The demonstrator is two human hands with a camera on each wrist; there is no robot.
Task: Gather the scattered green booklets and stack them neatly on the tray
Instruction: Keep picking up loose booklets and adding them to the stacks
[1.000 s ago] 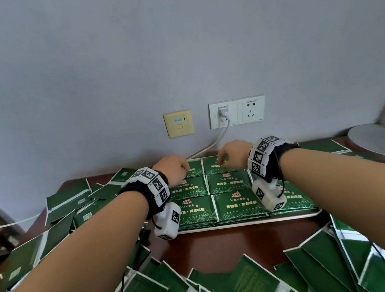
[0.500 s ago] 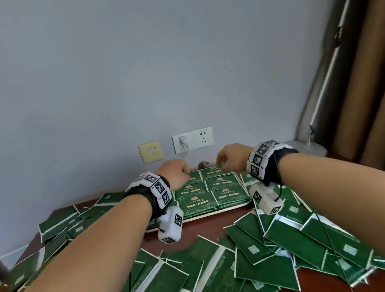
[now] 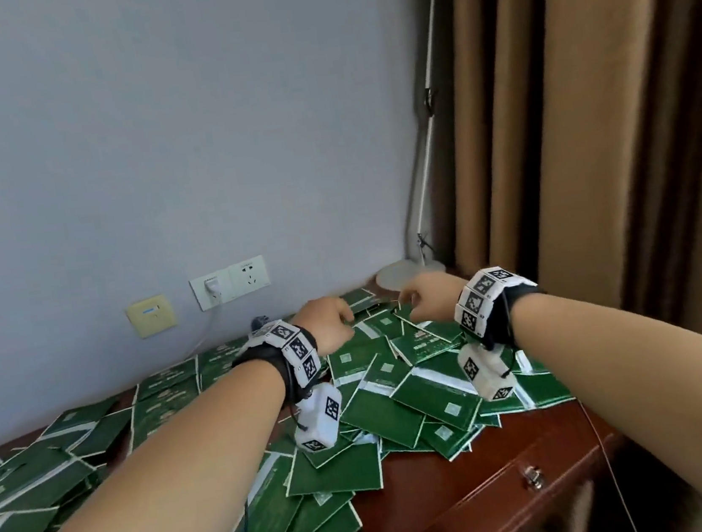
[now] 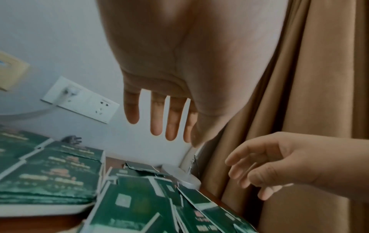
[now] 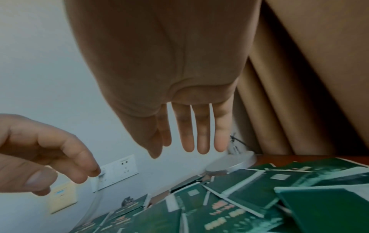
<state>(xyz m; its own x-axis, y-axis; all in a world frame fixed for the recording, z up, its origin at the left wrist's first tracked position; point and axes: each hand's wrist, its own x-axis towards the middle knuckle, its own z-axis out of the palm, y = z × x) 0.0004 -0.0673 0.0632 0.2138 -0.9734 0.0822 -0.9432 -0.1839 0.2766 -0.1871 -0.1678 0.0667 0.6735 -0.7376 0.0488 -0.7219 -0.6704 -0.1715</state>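
Many loose green booklets [image 3: 402,409] lie in an overlapping heap on the right half of the wooden table. Neat rows of booklets [image 3: 165,388] sit on the white tray [image 4: 40,210] to the left by the wall. My left hand [image 3: 345,326] hovers over the far part of the heap, its fingers [image 4: 161,126] hanging down relaxed and holding nothing. My right hand [image 3: 407,307] hovers just to its right near the lamp, and its fingers [image 5: 191,141] are also straight and empty. A small gap separates the two hands.
A white lamp base [image 3: 398,273] stands at the back right corner beside brown curtains [image 3: 586,104]. Wall sockets [image 3: 229,283] with a plugged cable are behind the tray. More booklets [image 3: 22,487] cover the left side. The table's front edge with a drawer [image 3: 530,478] is at the lower right.
Both hands have left the tray's stacked booklets and moved right, over the loose heap near the lamp. The head view has swung right with them.
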